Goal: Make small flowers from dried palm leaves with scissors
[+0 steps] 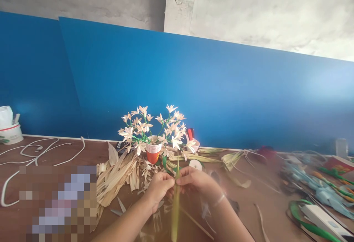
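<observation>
A long, narrow green-yellow leaf strip (pixel 176 208), like a corn husk, stands upright between my two hands. My left hand (pixel 162 187) pinches its left edge with thumb and forefinger. From the other side my right hand (pixel 193 179) pinches it at the same height, the two sets of fingertips nearly touching. Just beyond the hands stands a red and white paper cup (pixel 153 153) with pale husk flowers (pixel 139 127) on green stems. Scissors (pixel 119 206) lie partly hidden by my left forearm, and pale cut scraps (pixel 157 221) lie below the hands.
Dry husks (pixel 116 175) are heaped left of the cup. White cables (pixel 41 153) and a white tub (pixel 11 133) are at far left. A white roll (pixel 195 165) sits behind my right hand. Blue ribbon-like material (pixel 318 186) and green tape (pixel 306 221) lie at right. A blue panel (pixel 193 83) backs the table.
</observation>
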### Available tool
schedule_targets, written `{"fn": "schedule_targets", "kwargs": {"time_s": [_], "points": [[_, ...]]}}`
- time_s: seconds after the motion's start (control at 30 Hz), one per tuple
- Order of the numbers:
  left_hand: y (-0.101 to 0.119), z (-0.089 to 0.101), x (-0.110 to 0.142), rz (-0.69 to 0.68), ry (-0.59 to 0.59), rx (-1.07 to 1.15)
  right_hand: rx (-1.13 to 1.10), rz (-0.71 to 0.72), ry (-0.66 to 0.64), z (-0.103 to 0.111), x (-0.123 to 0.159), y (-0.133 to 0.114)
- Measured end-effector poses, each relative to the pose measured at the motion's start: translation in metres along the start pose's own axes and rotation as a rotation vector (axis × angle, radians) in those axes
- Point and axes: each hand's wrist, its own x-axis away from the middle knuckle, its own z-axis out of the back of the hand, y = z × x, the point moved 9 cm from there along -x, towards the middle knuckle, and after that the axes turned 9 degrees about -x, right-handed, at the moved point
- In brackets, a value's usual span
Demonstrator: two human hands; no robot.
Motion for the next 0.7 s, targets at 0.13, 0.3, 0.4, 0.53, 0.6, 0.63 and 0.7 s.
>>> {"fn": "schedule_targets", "kwargs": {"time_s": [0.13, 0.3, 0.4, 0.53, 0.6, 0.63, 0.7], "points": [[0.0, -0.002, 0.001, -0.008, 0.015, 0.025, -0.042, 0.005, -0.01, -0.002, -0.004, 0.003], [-0.004, 0.009, -0.001, 0.01, 0.133, -0.03, -0.043, 0.008, -0.005, -0.005, -0.002, 0.0], [-0.005, 0.015, -0.003, 0.029, 0.174, -0.023, -0.038, 0.01, 0.001, -0.001, 0.004, -0.005], [-0.002, 0.02, -0.003, 0.007, 0.167, 0.097, -0.033, 0.047, 0.085, 0.028, 0.021, -0.009], [-0.002, 0.026, -0.003, 0.005, 0.192, 0.176, -0.043, 0.097, 0.145, 0.049, 0.035, -0.013], [-0.002, 0.03, -0.003, 0.004, 0.209, 0.216, -0.045, 0.119, 0.174, 0.058, 0.042, -0.015], [-0.003, 0.035, -0.005, 0.003, 0.222, 0.278, -0.043, 0.16, 0.234, 0.076, 0.055, -0.021]]}}
